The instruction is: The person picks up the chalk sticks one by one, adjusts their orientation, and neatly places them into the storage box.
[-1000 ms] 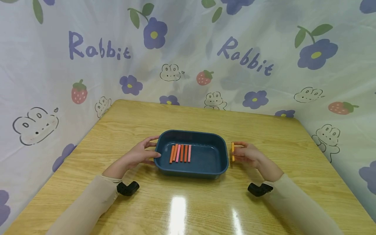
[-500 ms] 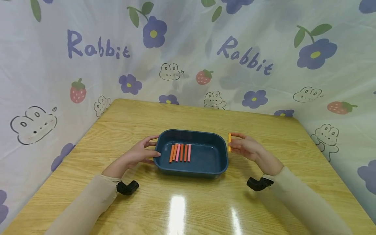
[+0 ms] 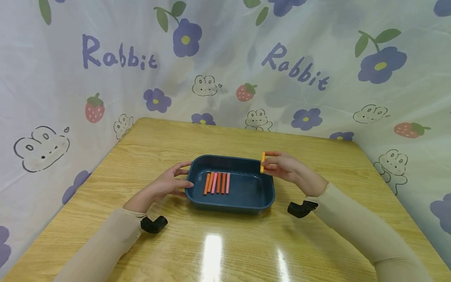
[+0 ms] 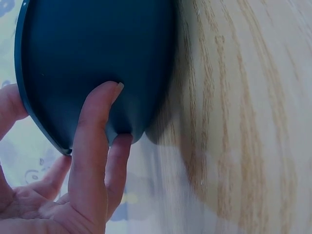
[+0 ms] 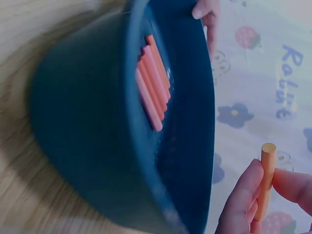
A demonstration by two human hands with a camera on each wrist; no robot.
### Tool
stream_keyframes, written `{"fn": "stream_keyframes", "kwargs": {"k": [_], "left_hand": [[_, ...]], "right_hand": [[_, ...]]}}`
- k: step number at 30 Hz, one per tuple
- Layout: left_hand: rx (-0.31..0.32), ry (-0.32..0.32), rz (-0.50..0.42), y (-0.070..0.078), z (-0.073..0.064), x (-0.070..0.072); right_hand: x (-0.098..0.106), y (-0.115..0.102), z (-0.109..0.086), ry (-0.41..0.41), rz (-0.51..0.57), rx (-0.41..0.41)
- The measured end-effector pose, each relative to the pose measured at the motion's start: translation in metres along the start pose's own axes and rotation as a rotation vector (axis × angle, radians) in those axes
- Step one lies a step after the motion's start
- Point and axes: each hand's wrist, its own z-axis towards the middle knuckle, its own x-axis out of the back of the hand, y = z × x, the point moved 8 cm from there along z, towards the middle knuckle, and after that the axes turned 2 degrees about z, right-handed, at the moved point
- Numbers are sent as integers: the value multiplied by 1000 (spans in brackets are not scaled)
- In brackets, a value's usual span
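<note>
A dark blue plastic box (image 3: 225, 206) stands on the table. My left hand (image 3: 167, 182) holds its left end, one fingertip over the rim and other fingers against the outer wall (image 4: 136, 63). Inside, towards the left, several orange, red-orange and pink chalk sticks (image 3: 218, 183) lie side by side in a row. My right hand (image 3: 287, 168) pinches a yellow-orange chalk stick (image 5: 265, 183) between thumb and fingers. In the head view that stick overlaps the box's far right corner; the right wrist view shows it raised beside the rim.
The wooden table (image 3: 169, 141) extends around the box on all sides. A white cloth printed with rabbits, flowers and strawberries (image 3: 225, 58) hangs behind it and along both sides. Black wrist-worn devices (image 3: 154, 224) sit at both cuffs.
My right hand has lifted the yellow-orange chalk stick from beside the box's right end and carried it up and leftward to the rim. The left hand and the box have stayed put.
</note>
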Motion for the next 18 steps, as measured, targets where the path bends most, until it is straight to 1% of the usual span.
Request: {"fn": "stream_keyframes", "kwargs": {"k": [4,8,12,18], "left_hand": [[-1,-2,-3,1,-1,0],[1,-1,-5,1,-1,0],[3,-1,-9,2,0,0],[5,-1,-19,1,-1,-1]], "right_hand": [[-13,-2,8,6,14,-45],[-26,-3,17,-11,13,-72],[-35,0,26,-26,-14,-113],[-46,9,38,-45,-81,-183]]}}
